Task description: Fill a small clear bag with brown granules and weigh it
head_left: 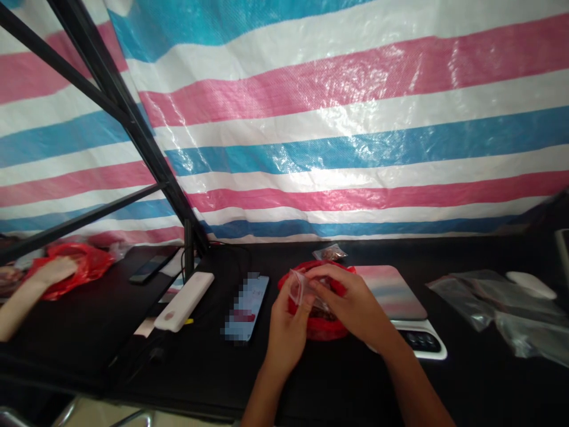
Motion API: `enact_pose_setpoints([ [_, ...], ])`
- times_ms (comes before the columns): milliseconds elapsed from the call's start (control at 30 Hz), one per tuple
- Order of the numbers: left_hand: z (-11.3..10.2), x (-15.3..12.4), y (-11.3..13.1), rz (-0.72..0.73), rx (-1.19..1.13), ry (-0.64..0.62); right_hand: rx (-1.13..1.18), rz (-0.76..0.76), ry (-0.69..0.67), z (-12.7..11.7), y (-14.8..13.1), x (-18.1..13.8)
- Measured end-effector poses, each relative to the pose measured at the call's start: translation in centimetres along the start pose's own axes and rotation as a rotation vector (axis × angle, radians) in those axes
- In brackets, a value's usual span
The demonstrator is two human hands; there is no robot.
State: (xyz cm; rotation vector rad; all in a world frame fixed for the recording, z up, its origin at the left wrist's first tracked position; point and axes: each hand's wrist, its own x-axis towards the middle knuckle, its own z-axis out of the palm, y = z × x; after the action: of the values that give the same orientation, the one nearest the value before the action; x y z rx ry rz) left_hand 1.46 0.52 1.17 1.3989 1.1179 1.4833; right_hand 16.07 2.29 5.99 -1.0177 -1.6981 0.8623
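A small clear plastic bag [297, 287] is held up between my two hands. My left hand [288, 320] pinches its left side between thumb and fingers. On its right side, my right hand [349, 296] is closed on the plastic, fingers bent inward. Beneath both hands lies an open red plastic bag [326, 331] with small brown pieces inside, partly hidden by my fingers. Just behind it rests a small clear packet [330, 253] with brownish contents. A kitchen scale [391, 292] with a reflective plate stands to the right, partly behind my right forearm.
Flat clear bags [498, 293] and a white mouse-shaped object [531, 284] lie at right. Leftward are a phone [246, 309], a white power bank [185, 301] and a black metal frame [146, 142]. Another person's hand [57, 270] reaches into a red bag [95, 261].
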Motion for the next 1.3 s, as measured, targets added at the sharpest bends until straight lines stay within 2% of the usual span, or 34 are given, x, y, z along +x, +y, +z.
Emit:
enact_pose_setpoints([
  [133, -1.0, 0.1, 0.2, -0.003, -0.119, 0.183, -0.208, 0.007, 0.078, -1.0, 2.1, 0.1],
  [233, -1.9, -0.2, 0.1, 0.014, -0.134, 0.226, -0.482, 0.029, 0.022, -1.1, 4.0, 0.1],
  [367, -2.1, -0.7, 0.4, 0.013, 0.177, 0.264, -0.656, 0.068, -0.049, -0.5, 4.7, -0.1],
  [467, -1.7, -1.3, 0.6, -0.076, 0.472, 0.222, -0.702, 0.075, -0.052, -0.8, 4.0, -0.3],
  [567, -1.1, -1.7, 0.5, -0.148, 0.600, 0.170, -0.744, 0.106, -0.084, -1.4, 3.0, -0.7],
  [733, -0.5, -1.8, -1.0, -0.109, 0.485, 0.119, -0.793, 0.209, -0.155, -0.8, 2.2, -1.1],
  [900, -0.6, -1.6, -2.1, -0.059, 0.255, 0.070, -0.796, 0.203, -0.099, 0.8, 3.1, -0.7],
  [1000, -0.8, -1.5, -1.9, -0.104, 0.233, 0.052, -0.743, 0.180, -0.054, 1.3, 3.6, -0.5],
  [1133, -0.9, -1.2, -1.3, -0.133, 0.234, 0.101, -0.717, 0.141, -0.088, 1.6, 3.7, -0.5],
  [1300, -0.8, -0.6, -0.8, -0.170, 0.128, 0.069, -0.732, 0.168, -0.104, 2.2, 3.7, -0.4],
])
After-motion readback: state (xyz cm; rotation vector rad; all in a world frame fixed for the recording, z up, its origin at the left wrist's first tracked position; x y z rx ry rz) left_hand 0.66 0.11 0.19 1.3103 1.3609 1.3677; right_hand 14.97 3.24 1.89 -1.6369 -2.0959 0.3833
